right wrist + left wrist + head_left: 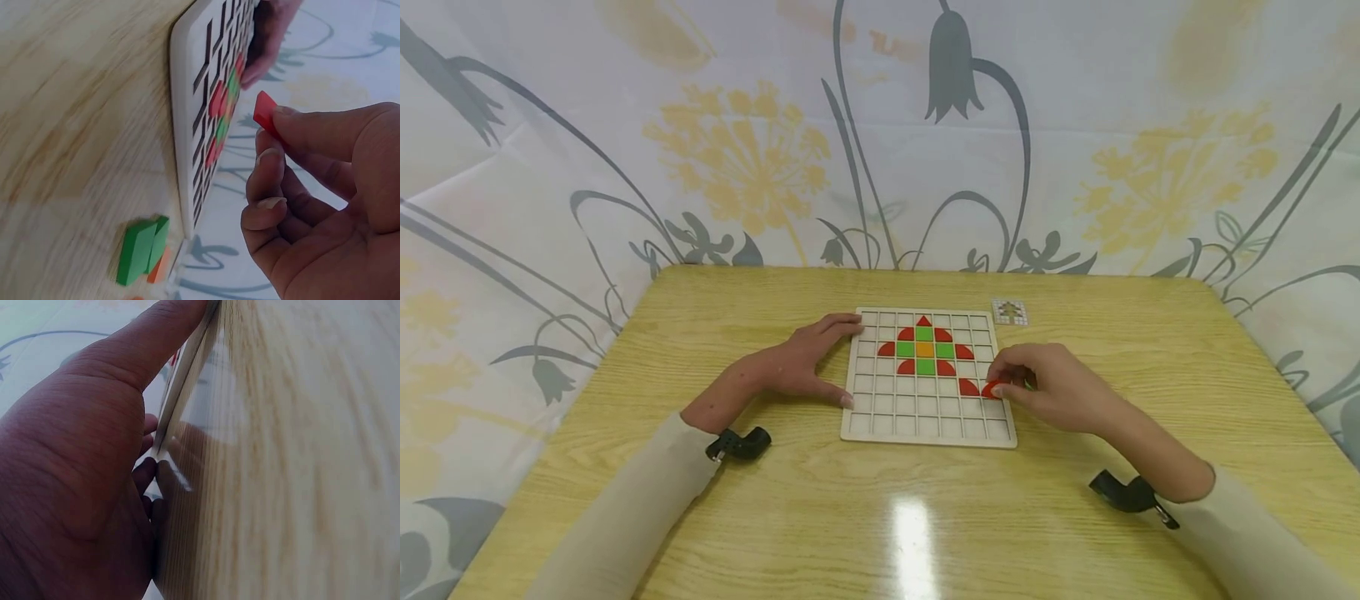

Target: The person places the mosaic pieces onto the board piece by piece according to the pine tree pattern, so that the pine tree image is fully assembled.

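A white grid board (928, 441) lies on the table. On its upper middle stands a stepped pattern of red, green and orange tiles, with a red triangle (924, 322) at the top. My left hand (797, 364) spreads along the board's left edge, thumb low and fingers near the upper corner, touching it. Between thumb and index finger, my right hand (1056, 389) pinches a red tile (265, 111) with a curved side. It is held above the board's right edge, close to another red tile (968, 387) in the grid. The other right fingers curl loosely.
Green tiles (137, 250) and an orange tile (159, 267) lie on the table beside the board's right side, mostly hidden by my right hand in the head view. A small pattern card (1010, 312) lies past the upper right corner. Patterned cloth (760, 167) hangs behind the table.
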`<state>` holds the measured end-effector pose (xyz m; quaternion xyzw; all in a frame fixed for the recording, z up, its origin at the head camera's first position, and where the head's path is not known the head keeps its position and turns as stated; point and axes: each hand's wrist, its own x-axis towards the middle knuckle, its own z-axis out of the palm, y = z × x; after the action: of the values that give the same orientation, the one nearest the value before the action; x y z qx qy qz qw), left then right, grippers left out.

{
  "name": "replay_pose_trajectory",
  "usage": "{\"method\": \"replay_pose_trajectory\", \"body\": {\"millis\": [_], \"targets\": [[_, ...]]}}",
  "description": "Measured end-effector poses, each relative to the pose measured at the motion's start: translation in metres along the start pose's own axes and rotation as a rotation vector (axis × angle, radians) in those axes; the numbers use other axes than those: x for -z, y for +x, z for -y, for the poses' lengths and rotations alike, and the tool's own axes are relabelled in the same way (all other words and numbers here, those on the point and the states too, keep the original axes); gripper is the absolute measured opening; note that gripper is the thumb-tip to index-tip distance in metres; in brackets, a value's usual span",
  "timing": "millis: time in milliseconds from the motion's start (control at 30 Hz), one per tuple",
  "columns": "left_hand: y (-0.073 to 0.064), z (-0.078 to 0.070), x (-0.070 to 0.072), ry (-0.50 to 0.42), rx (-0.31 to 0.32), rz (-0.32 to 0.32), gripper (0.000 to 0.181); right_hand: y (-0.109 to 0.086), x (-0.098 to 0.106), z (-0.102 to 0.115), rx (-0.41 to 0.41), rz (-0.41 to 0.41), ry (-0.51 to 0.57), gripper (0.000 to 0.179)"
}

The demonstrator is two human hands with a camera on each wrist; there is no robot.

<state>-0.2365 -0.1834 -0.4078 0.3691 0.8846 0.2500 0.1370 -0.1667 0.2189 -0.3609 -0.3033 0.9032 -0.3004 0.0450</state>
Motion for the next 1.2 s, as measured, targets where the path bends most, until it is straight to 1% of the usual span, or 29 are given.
{"method": "replay_pose_trajectory", "body": {"millis": [200,500,833,1033,1200], "targets": [[0.0,0.002,-0.001,0.004,0.008,-0.002,0.112,0.014,-0.009,0.007,0.001,0.014,0.025,0.01],[0.0,0.003,-0.002,0.001,0.014,0.001,0.112,0.038,-0.027,0.019,0.031,0.043,0.052,0.007],[0.0,0.002,-0.001,-0.003,-0.004,-0.004,0.111,0.062,-0.04,0.032,0.076,0.077,0.055,0.006],[0.0,0.002,-0.001,-0.001,0.0,-0.003,0.111,0.077,-0.048,0.038,0.079,0.105,0.037,0.006],[0.002,0.003,-0.002,0.005,0.01,-0.007,0.111,0.087,-0.055,0.043,0.074,0.103,0.034,0.006]]}}
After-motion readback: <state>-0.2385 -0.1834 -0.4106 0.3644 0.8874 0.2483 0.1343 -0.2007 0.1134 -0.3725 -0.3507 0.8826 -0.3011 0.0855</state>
